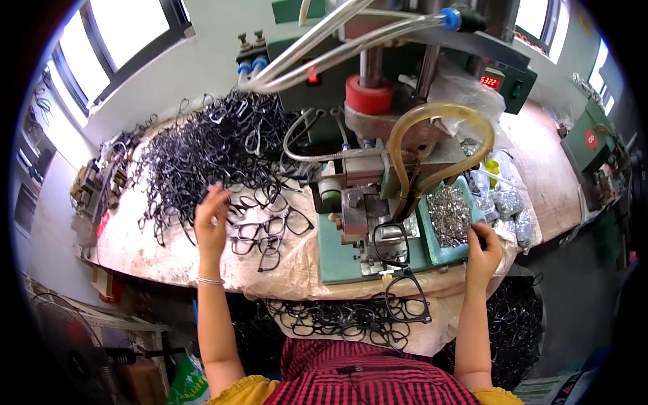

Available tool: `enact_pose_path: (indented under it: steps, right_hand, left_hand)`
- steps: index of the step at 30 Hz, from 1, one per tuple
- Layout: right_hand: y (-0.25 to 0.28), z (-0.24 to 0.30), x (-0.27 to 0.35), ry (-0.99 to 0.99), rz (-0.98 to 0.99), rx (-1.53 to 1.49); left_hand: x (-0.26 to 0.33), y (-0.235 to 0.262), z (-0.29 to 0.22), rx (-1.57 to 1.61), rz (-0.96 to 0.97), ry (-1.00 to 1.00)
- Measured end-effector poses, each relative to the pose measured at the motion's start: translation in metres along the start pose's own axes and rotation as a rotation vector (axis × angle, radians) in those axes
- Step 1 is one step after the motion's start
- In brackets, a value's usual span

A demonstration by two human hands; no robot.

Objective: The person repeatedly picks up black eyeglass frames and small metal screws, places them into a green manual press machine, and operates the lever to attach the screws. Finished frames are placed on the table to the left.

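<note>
Small factory workshop, green press machine (378, 135) on worn bench (155, 250), heaped black eyeglass frames (202, 148), tray of metal parts (449, 216)

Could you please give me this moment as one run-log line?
left hand: on loose black frames | right hand: at tray of metal bits | one frame on green press

The black plastic spectacle frames (202, 152) heaped on the counter (145, 250) look thin and faintly glossy, and the pale woven sacking (290, 270) spread under them is coarse, matt and stained. The green-painted metal press machine (368, 202) has a dull, worn finish with bare grey steel at its block, a smooth red plastic ring (369, 94) on its shaft, and clear and yellowed glossy plastic hoses (439, 125). The turquoise plastic tray (435, 250) holds small shiny silver metal parts (449, 212), and a thin bright metal bangle (209, 281) circles the left wrist.
</note>
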State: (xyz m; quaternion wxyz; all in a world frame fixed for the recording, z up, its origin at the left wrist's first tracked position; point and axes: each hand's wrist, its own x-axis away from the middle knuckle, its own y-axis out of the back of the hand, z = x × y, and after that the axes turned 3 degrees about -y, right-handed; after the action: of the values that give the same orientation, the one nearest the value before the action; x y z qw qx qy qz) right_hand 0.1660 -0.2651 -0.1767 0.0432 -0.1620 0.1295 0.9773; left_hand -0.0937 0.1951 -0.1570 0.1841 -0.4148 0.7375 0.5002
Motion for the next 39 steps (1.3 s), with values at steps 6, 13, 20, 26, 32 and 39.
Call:
enact_pose_path:
  steps: [6, 13, 20, 26, 32, 39]
  right_hand:
    - [-0.011, 0.086, 0.013, 0.208, 0.278, -0.151]
    - [-0.077, 0.11, 0.016, 0.07, 0.414, -0.464]
    - [-0.073, 0.115, 0.024, -0.181, 0.51, -0.743]
    - [-0.075, 0.131, 0.034, -0.231, 0.569, -0.813]
    - [-0.047, 0.108, 0.001, 0.276, 0.453, -0.097]
    - [-0.023, 0.011, -0.027, 0.369, 0.167, 0.552]
  left_hand:
    - [-0.053, 0.009, -0.052, 0.784, -0.212, 0.079]
    - [-0.03, -0.009, -0.096, 1.29, -0.203, 0.635]
    - [-0.012, 0.015, -0.191, 1.628, -0.156, 0.659]
    - [0.016, -0.009, -0.233, 1.979, 0.586, 0.808]
    - [-0.001, -0.062, -0.266, 1.916, 1.153, 1.004]
    - [0.0, -0.075, -0.276, 1.846, 1.084, 1.019]
